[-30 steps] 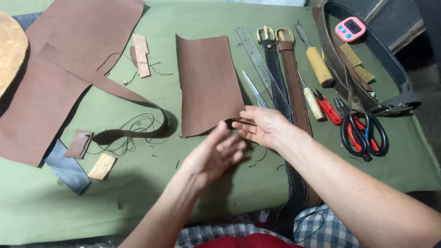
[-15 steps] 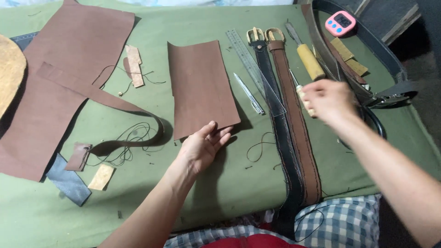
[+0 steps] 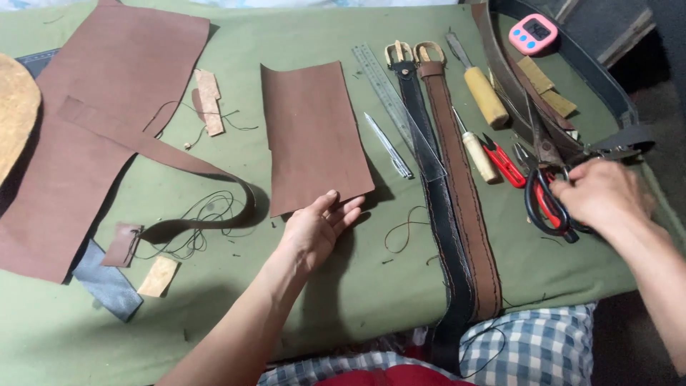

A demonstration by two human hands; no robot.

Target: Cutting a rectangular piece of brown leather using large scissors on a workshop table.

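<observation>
Head view: your right hand [image 3: 604, 196] closes on the red-and-black-handled scissors [image 3: 547, 204] far right; your left hand [image 3: 318, 229], open and empty, rests flat at the brown leather rectangle [image 3: 314, 139].

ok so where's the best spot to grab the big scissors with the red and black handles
Probably by the handle loops. The scissors lie flat at the table's right end, loops toward the person, blades running away under other tools. The right hand already rests beside the loops, so coming from above and the near side suits. The left hand rests on the brown leather sheet.
</observation>
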